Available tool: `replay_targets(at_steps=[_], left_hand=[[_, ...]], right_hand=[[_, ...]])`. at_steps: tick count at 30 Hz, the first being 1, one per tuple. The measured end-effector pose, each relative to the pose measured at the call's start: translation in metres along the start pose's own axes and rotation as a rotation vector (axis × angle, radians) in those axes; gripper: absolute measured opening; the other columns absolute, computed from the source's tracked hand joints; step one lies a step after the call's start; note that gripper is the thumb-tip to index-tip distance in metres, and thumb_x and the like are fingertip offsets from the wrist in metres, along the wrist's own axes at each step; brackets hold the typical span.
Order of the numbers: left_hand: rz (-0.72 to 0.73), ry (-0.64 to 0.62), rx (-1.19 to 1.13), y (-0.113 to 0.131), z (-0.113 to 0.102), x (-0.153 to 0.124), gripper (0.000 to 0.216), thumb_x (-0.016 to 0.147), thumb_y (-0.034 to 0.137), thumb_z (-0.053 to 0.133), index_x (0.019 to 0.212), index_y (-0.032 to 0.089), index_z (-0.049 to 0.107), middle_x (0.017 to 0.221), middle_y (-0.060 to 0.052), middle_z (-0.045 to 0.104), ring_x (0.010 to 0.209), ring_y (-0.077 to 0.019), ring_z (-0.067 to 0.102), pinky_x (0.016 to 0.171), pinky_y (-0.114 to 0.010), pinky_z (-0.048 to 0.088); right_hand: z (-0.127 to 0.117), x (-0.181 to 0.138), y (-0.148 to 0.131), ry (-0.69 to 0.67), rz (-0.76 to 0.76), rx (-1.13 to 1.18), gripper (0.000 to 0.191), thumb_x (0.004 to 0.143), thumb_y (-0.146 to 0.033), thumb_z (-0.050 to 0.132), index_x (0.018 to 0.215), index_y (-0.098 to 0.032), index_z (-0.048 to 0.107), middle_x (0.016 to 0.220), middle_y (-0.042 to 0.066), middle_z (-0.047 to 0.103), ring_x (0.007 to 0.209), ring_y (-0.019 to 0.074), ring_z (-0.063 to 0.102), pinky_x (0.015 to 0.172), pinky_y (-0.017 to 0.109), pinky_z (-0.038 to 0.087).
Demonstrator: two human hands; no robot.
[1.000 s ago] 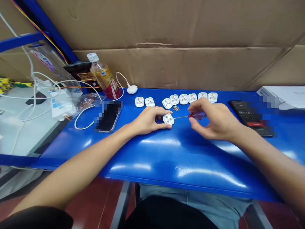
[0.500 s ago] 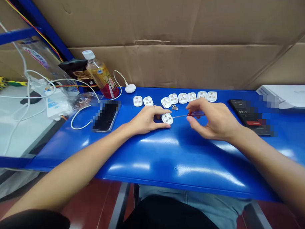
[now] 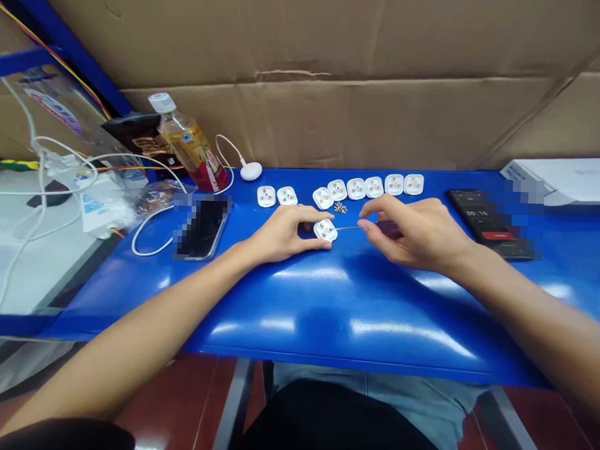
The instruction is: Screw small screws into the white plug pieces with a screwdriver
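Note:
My left hand (image 3: 284, 232) pinches a white plug part (image 3: 325, 230) flat on the blue table (image 3: 327, 305), thumb and fingers closed around it. My right hand (image 3: 418, 232) is closed on a small red-handled screwdriver (image 3: 378, 228), its thin metal shaft pointing left with the tip at the plug part. A row of several more white plug parts (image 3: 355, 187) lies just behind the hands, with a little heap of screws (image 3: 340, 207) beside them.
A dark phone (image 3: 201, 227) and white cable lie left of my hands, with a drink bottle (image 3: 189, 144) and white puck behind. Another phone showing a timer (image 3: 487, 215) and a white box (image 3: 562, 178) sit at right. Cardboard walls the back.
The hands keep the same grip; the right hand's fingers have shifted on the screwdriver handle, now covering more of it. The view has drifted slightly.

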State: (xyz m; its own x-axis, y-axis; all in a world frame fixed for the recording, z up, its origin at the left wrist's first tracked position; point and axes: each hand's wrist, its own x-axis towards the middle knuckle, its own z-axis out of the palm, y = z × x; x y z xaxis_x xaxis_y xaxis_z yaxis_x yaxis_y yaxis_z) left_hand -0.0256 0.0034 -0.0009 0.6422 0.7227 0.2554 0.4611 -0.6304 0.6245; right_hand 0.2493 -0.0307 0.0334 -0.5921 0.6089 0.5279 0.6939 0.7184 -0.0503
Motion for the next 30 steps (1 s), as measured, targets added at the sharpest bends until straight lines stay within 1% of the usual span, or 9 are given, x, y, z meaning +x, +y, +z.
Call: replay_targets(at_steps=[4, 8, 12, 14, 17, 20, 23, 26, 30], left_hand=[[-0.007, -0.003, -0.01, 0.0, 0.0, 0.0, 0.055, 0.087, 0.045, 0.086, 0.134, 0.018, 0.076, 0.112, -0.008, 0.081, 0.092, -0.0223, 0.071, 0.08, -0.031, 0.051], [0.001, 0.012, 0.002, 0.001, 0.0, 0.0, 0.055, 0.087, 0.046, 0.086, 0.133, 0.016, 0.077, 0.112, -0.008, 0.081, 0.09, -0.0217, 0.071, 0.08, -0.031, 0.051], [-0.011, 0.002, -0.002, 0.002, 0.0, 0.0, 0.055, 0.087, 0.046, 0.086, 0.133, 0.018, 0.077, 0.112, -0.008, 0.082, 0.09, -0.0218, 0.071, 0.08, -0.031, 0.052], [-0.014, 0.004, -0.007, 0.002, 0.0, 0.0, 0.055, 0.087, 0.047, 0.085, 0.133, 0.018, 0.077, 0.112, -0.008, 0.082, 0.089, -0.0216, 0.071, 0.08, -0.031, 0.052], [-0.014, 0.011, -0.009, 0.001, 0.0, 0.001, 0.055, 0.087, 0.047, 0.086, 0.132, 0.018, 0.077, 0.112, -0.008, 0.082, 0.09, -0.0218, 0.071, 0.08, -0.031, 0.051], [-0.014, 0.008, -0.017, 0.001, 0.0, 0.0, 0.055, 0.086, 0.046, 0.086, 0.133, 0.018, 0.077, 0.112, -0.009, 0.082, 0.091, -0.0224, 0.071, 0.08, -0.031, 0.051], [-0.014, 0.009, -0.023, 0.0, 0.001, 0.0, 0.055, 0.086, 0.045, 0.087, 0.133, 0.018, 0.077, 0.112, -0.008, 0.082, 0.09, -0.0222, 0.072, 0.08, -0.031, 0.052], [-0.017, 0.018, -0.014, -0.001, 0.001, 0.0, 0.055, 0.086, 0.045, 0.087, 0.132, 0.018, 0.077, 0.114, -0.008, 0.082, 0.091, -0.0229, 0.072, 0.082, -0.033, 0.052], [-0.014, 0.017, -0.029, -0.001, 0.001, 0.0, 0.052, 0.087, 0.045, 0.086, 0.131, 0.019, 0.078, 0.119, -0.009, 0.081, 0.097, -0.0242, 0.073, 0.086, -0.034, 0.053]], right_hand=[[0.0, 0.0, 0.0, -0.037, -0.002, 0.088, 0.023, 0.096, -0.026, 0.057, 0.118, -0.02, 0.062, 0.092, 0.006, 0.081, 0.071, 0.0227, 0.076, 0.061, 0.032, 0.051], [0.001, -0.002, -0.001, 0.036, -0.007, 0.003, 0.022, 0.102, -0.035, 0.059, 0.118, -0.02, 0.063, 0.075, 0.003, 0.078, 0.06, 0.0228, 0.073, 0.053, 0.031, 0.042], [0.001, -0.002, -0.001, 0.015, -0.074, 0.094, 0.029, 0.098, -0.028, 0.061, 0.125, -0.017, 0.059, 0.09, 0.007, 0.081, 0.075, 0.0253, 0.078, 0.059, 0.032, 0.049], [0.001, -0.002, -0.002, 0.005, -0.028, 0.09, 0.027, 0.097, -0.026, 0.06, 0.123, -0.018, 0.06, 0.087, 0.006, 0.081, 0.071, 0.0248, 0.077, 0.058, 0.032, 0.047], [0.001, 0.0, -0.002, 0.021, 0.064, 0.046, 0.021, 0.1, -0.034, 0.061, 0.116, -0.02, 0.063, 0.075, 0.003, 0.077, 0.063, 0.0243, 0.074, 0.054, 0.031, 0.044], [-0.001, 0.001, 0.0, -0.018, 0.06, 0.125, 0.019, 0.099, -0.032, 0.06, 0.114, -0.021, 0.061, 0.089, 0.006, 0.079, 0.072, 0.0234, 0.075, 0.063, 0.032, 0.05], [-0.005, 0.003, 0.001, -0.105, 0.016, 0.195, 0.015, 0.098, -0.026, 0.058, 0.112, -0.021, 0.061, 0.098, 0.007, 0.078, 0.077, 0.0223, 0.074, 0.067, 0.032, 0.051], [-0.007, 0.004, -0.002, -0.185, 0.031, 0.168, 0.014, 0.101, -0.03, 0.058, 0.11, -0.022, 0.064, 0.086, 0.005, 0.077, 0.067, 0.0218, 0.07, 0.06, 0.031, 0.043], [-0.011, 0.008, -0.009, -0.209, 0.053, 0.108, 0.016, 0.104, -0.034, 0.055, 0.107, -0.023, 0.065, 0.072, 0.001, 0.072, 0.059, 0.021, 0.065, 0.056, 0.032, 0.037]])
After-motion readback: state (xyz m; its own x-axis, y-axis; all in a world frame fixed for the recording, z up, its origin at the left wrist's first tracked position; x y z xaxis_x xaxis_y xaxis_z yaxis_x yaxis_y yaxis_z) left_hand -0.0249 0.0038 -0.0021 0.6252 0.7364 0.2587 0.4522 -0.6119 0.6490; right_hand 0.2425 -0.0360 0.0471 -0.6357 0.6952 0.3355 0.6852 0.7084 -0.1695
